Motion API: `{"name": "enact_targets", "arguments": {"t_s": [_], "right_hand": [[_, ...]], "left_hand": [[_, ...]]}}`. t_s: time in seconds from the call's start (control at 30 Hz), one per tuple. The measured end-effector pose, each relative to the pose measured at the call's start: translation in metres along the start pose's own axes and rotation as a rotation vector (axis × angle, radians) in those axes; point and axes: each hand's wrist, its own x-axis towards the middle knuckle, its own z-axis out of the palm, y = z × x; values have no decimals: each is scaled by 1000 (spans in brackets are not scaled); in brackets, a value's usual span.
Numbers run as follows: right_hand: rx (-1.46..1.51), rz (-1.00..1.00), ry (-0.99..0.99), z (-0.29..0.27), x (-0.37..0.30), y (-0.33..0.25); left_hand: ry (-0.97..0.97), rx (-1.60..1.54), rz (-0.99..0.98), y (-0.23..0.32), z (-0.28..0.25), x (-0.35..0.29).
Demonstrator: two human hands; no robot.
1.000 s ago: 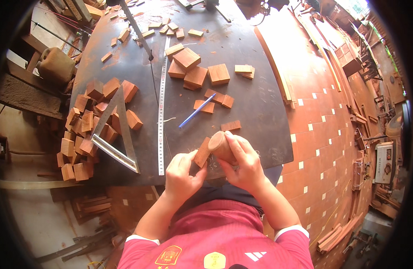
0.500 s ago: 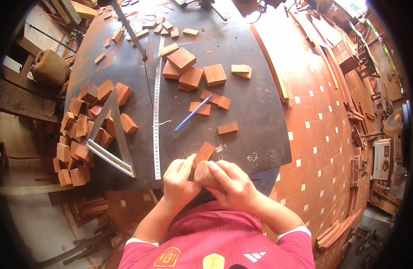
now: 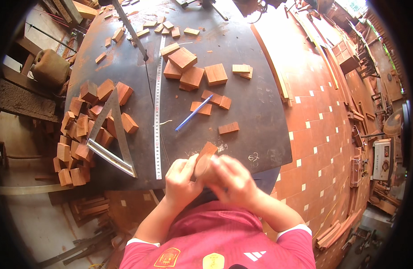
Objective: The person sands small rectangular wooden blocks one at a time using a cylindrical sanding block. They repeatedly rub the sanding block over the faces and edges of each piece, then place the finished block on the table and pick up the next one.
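Close to the table's near edge, my left hand [image 3: 180, 179] is closed around a small reddish-brown wood block [image 3: 210, 147]. Its far end sticks out past my fingers. My right hand [image 3: 233, 178], smeared by motion, grips a round-ended light brown piece [image 3: 203, 167] against that block; its exact kind cannot be made out. Beyond my hands lies a single wood block [image 3: 228, 128]. A blue pen [image 3: 194, 112] rests across other small blocks [image 3: 205, 109] farther off.
On the left, a metal triangular square [image 3: 121, 139] leans over a heap of wood blocks [image 3: 76, 130]. A white measuring strip [image 3: 157, 107] runs along the dark table [image 3: 260, 148]. Larger blocks [image 3: 192, 77] are stacked mid-table. A slotted metal bar [image 3: 130, 29] crosses the far side.
My right hand and the round-ended piece have shifted slightly up along the block, and the hand is now blurred. My left hand keeps its hold, almost unmoved.
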Motion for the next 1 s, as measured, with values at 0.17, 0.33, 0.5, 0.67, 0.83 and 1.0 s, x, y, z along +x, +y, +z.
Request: {"name": "enact_targets", "arguments": {"t_s": [0.17,0.33,0.5,0.67,0.83,1.0], "right_hand": [[-42,74,71,-9,6,23],[34,32,-32,-2,-7,0],[-41,68,46,-8,2,8],[-91,35,39,-13,4,13],[35,46,-48,0,-8,-11],[-77,87,59,-11,2,16]], "left_hand": [[-6,-15,-10,1,0,0],[-11,-12,7,-2,1,-4],[-24,-13,5,-2,0,-3],[-7,2,14,-1,1,-2],[-6,-16,21,-3,2,-3],[1,-30,1,-1,3,-3]]}}
